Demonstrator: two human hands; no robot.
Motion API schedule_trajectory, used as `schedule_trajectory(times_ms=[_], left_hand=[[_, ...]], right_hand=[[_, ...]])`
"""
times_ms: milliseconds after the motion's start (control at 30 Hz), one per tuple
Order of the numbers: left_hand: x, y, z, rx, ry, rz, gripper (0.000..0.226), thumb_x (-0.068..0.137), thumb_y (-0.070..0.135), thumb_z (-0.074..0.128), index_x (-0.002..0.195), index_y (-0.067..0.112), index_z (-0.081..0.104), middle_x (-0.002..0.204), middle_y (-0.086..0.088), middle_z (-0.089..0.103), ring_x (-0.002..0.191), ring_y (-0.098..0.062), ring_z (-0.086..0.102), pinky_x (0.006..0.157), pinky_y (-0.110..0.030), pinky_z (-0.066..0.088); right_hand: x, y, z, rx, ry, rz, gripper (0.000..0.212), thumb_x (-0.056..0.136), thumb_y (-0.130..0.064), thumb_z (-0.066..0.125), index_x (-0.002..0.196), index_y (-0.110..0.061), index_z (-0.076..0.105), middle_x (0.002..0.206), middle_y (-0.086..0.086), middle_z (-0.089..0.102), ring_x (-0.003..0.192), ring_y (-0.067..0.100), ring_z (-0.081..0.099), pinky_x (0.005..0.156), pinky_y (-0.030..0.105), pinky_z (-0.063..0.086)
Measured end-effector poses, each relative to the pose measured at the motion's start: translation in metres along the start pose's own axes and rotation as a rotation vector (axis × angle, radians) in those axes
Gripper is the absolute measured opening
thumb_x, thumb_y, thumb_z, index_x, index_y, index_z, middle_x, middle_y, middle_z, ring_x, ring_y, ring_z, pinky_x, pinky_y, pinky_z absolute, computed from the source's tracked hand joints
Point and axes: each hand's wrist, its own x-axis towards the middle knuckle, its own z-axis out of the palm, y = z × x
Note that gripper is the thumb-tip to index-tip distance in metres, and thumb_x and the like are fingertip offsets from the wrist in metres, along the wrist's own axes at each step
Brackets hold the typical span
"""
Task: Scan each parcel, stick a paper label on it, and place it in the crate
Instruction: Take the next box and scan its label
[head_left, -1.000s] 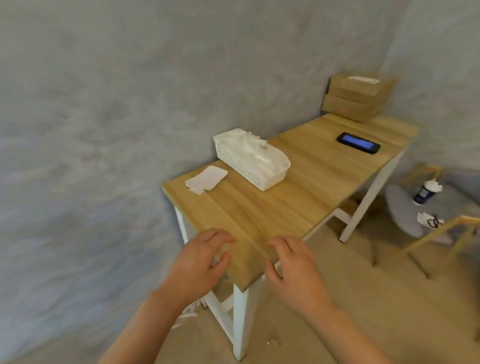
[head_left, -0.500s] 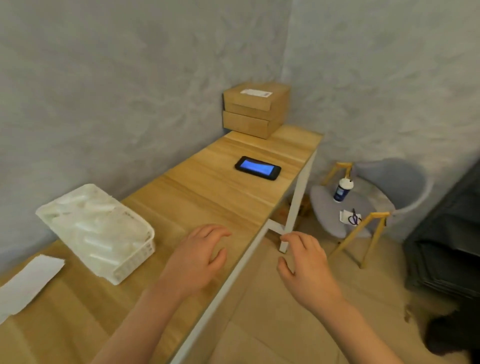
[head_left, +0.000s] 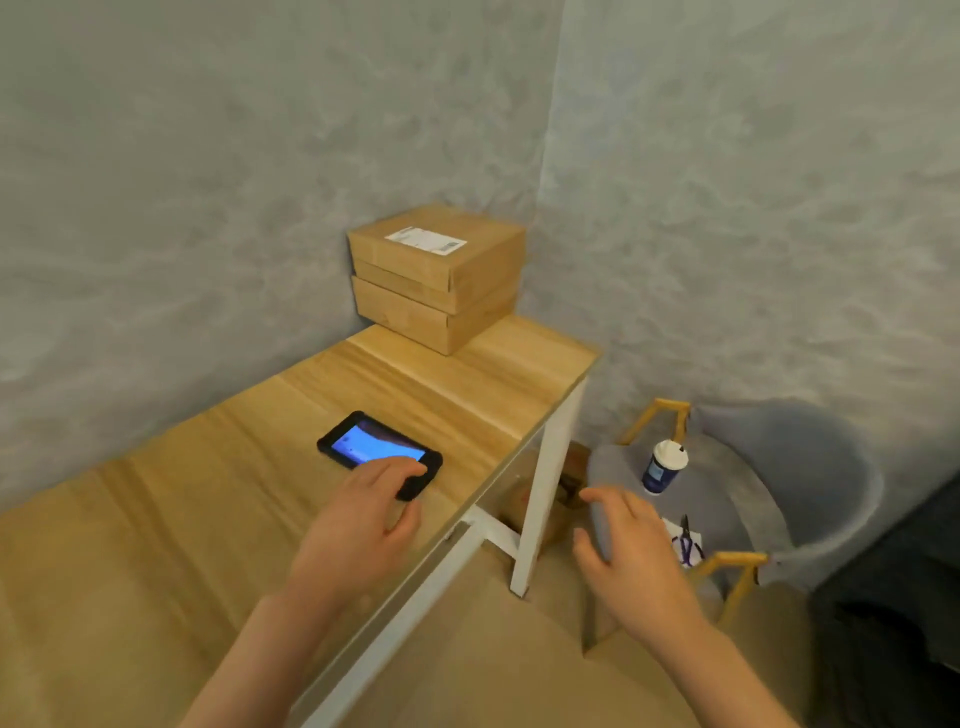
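Left hand (head_left: 358, 525) with loosely curled fingers touching the near end of the glossy black scanner (head_left: 378, 452) on the wood-grain table (head_left: 156, 545), right hand (head_left: 631, 551) spread and empty off the table's edge, square cardboard parcels (head_left: 436, 275) stacked in the far corner.

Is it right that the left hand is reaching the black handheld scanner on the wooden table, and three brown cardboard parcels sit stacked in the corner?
Not quite: the head view shows two brown cardboard parcels stacked, not three. The left hand does reach the black handheld scanner on the wooden table.
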Motion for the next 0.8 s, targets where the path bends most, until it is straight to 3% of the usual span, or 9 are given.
schedule_trajectory(times_ms=[167, 300, 400, 500, 567, 667, 800], left_hand=[[0.072, 0.010, 0.022, 0.010, 0.050, -0.100, 0.036, 0.096, 0.022, 0.057, 0.132, 0.028, 0.056, 0.132, 0.016, 0.055, 0.124, -0.002, 0.045, 0.099, -0.019, 0.037], [0.131, 0.007, 0.030, -0.001, 0.074, -0.163, 0.038, 0.097, 0.026, 0.056, 0.135, 0.031, 0.053, 0.134, 0.018, 0.048, 0.111, -0.008, 0.052, 0.095, -0.025, 0.043], [0.176, 0.000, 0.035, -0.033, 0.137, -0.213, 0.036, 0.098, 0.026, 0.055, 0.133, 0.031, 0.053, 0.129, 0.023, 0.043, 0.105, -0.007, 0.053, 0.087, -0.021, 0.039], [0.219, -0.009, 0.037, -0.069, 0.208, -0.254, 0.033, 0.097, 0.026, 0.058, 0.130, 0.030, 0.054, 0.128, 0.021, 0.047, 0.087, -0.001, 0.056, 0.077, -0.015, 0.037], [0.245, -0.015, 0.038, -0.108, 0.260, -0.286, 0.035, 0.097, 0.025, 0.059, 0.131, 0.028, 0.054, 0.128, 0.018, 0.049, 0.081, -0.005, 0.060, 0.079, -0.016, 0.040], [0.278, -0.021, 0.042, -0.149, 0.338, -0.341, 0.045, 0.097, 0.029, 0.058, 0.141, 0.029, 0.046, 0.137, 0.016, 0.046, 0.108, -0.007, 0.053, 0.098, -0.027, 0.041], [0.311, -0.019, 0.049, -0.334, 0.446, -0.439, 0.055, 0.098, 0.034, 0.055, 0.149, 0.035, 0.034, 0.145, 0.018, 0.039, 0.131, -0.003, 0.040, 0.109, -0.030, 0.036]], right_hand=[[0.094, 0.040, -0.015, 0.025, -0.071, -0.073, 0.037, 0.097, -0.042, 0.052, 0.132, -0.031, 0.048, 0.132, -0.011, 0.049, 0.122, 0.010, 0.044, 0.105, 0.034, 0.039], [0.174, 0.059, -0.014, 0.021, -0.098, -0.136, 0.037, 0.097, -0.042, 0.051, 0.132, -0.029, 0.049, 0.131, -0.008, 0.052, 0.123, 0.014, 0.044, 0.103, 0.034, 0.040], [0.235, 0.062, -0.014, 0.038, -0.109, -0.169, 0.038, 0.097, -0.038, 0.052, 0.133, -0.026, 0.048, 0.132, -0.006, 0.050, 0.123, 0.017, 0.046, 0.104, 0.037, 0.039], [0.296, 0.061, -0.013, 0.087, -0.108, -0.176, 0.037, 0.096, -0.035, 0.055, 0.131, -0.027, 0.049, 0.128, -0.010, 0.048, 0.098, 0.017, 0.053, 0.098, 0.038, 0.044], [0.335, 0.060, -0.011, 0.125, -0.104, -0.184, 0.037, 0.095, -0.034, 0.056, 0.131, -0.027, 0.049, 0.125, -0.011, 0.047, 0.085, 0.015, 0.049, 0.090, 0.032, 0.045], [0.394, 0.059, -0.007, 0.164, -0.065, -0.243, 0.038, 0.092, -0.024, 0.061, 0.129, -0.018, 0.053, 0.124, -0.001, 0.055, 0.104, 0.020, 0.055, 0.092, 0.030, 0.040], [0.463, 0.050, -0.005, 0.248, -0.053, -0.258, 0.041, 0.094, -0.025, 0.062, 0.133, -0.016, 0.053, 0.134, 0.003, 0.056, 0.125, 0.021, 0.051, 0.100, 0.031, 0.039]])
